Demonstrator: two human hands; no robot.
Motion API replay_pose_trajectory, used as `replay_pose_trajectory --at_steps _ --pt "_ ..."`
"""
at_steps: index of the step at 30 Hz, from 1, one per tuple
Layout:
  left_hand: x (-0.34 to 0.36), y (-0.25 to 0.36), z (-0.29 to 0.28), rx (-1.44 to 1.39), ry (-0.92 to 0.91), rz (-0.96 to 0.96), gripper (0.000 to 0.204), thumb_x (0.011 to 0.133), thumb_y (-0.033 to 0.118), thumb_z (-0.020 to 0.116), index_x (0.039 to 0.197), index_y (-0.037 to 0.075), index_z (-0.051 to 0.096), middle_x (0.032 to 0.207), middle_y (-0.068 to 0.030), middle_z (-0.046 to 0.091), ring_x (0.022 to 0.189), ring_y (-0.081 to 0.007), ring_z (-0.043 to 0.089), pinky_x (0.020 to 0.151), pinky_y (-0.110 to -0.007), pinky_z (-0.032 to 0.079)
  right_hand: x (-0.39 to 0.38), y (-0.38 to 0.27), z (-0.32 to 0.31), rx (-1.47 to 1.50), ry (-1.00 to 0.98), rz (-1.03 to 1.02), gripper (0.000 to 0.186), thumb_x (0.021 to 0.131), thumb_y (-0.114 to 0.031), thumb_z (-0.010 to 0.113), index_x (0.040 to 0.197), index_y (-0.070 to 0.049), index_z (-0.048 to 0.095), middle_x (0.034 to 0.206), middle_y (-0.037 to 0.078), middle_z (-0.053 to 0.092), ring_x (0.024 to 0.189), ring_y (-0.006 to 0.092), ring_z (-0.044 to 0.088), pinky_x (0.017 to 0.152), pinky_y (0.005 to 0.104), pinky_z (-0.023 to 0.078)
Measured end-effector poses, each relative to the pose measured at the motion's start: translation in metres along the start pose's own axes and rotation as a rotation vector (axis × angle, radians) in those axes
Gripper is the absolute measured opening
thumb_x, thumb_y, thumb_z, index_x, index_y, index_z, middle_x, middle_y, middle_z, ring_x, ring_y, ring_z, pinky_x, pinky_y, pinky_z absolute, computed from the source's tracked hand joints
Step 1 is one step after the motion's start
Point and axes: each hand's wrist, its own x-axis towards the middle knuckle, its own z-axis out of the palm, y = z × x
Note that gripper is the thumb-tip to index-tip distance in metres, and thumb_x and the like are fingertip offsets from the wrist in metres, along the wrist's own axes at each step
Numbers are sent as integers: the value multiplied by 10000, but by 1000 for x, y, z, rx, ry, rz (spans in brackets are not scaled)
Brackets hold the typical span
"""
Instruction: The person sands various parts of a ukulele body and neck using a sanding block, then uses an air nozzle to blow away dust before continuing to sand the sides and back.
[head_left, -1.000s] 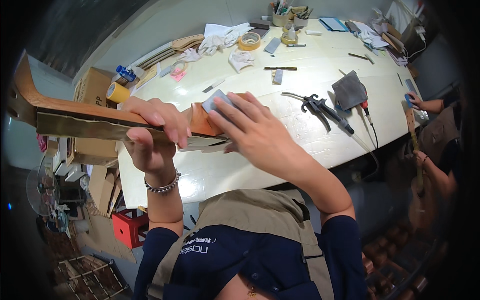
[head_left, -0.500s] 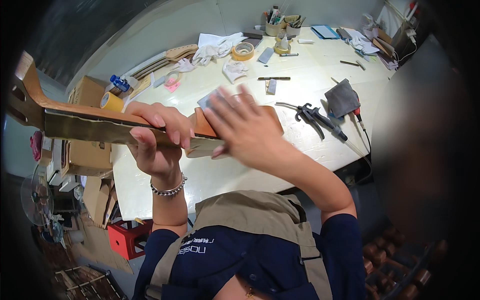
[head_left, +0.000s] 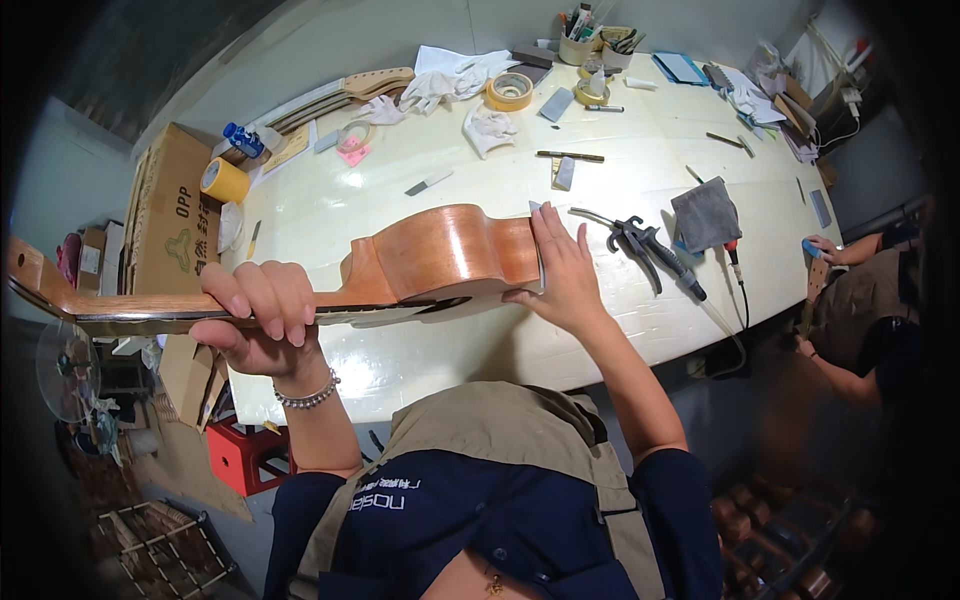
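Observation:
A small ukulele-like guitar with a reddish-brown body (head_left: 455, 245) is held on its side above the table, its slotted headstock pointing to the far left. My left hand (head_left: 262, 310) is closed around the neck, thumb below and fingers over the top. My right hand (head_left: 563, 265) lies against the rounded tail end of the body. Between palm and wood, a thin grey sanding sheet (head_left: 541, 262) shows only as a narrow strip. Its fingers are stretched along the sheet, with the thumb reaching under the body edge. The soundboard mostly faces away, out of sight.
Right of the guitar lie a black air blow gun (head_left: 650, 250) and a grey pad (head_left: 706, 215). Tape rolls (head_left: 510, 91), white gloves (head_left: 430, 90) and guitar necks (head_left: 365, 85) line the back. A cardboard box (head_left: 172, 220) stands left. Another person's hand (head_left: 822, 250) works at right.
The guitar has turned and shifted so its body side faces up. My right hand, blurred over the body before, now rests at the tail end. My left hand has moved left and down.

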Motion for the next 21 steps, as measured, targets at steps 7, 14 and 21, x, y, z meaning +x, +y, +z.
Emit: replay_pose_trajectory --at_steps 7,14,21 --pt "9 -13 21 83 -41 -48 412 912 482 453 851 76 414 606 -42 486 463 -140 475 528 -287 454 21 -68 -18 709 198 -10 1065 500 -177 842 1367 61 272 1378 232 368 1287 345 359 1044 455 306" --pt "16 -20 35 149 -10 -65 394 926 458 445 847 73 412 599 -41 471 454 -140 464 516 -286 442 58 -104 -43 -288 12 -549 817 540 -180 765 1253 71 453 1351 213 410 1298 319 352 1060 473 294" --pt "2 -5 14 47 41 -2 360 923 427 481 833 84 421 605 -27 464 458 -125 449 520 -264 417 39 -73 -14 630 84 -47 1124 496 -283 873 1388 21 260 1385 234 339 1300 381 314 1057 480 283"
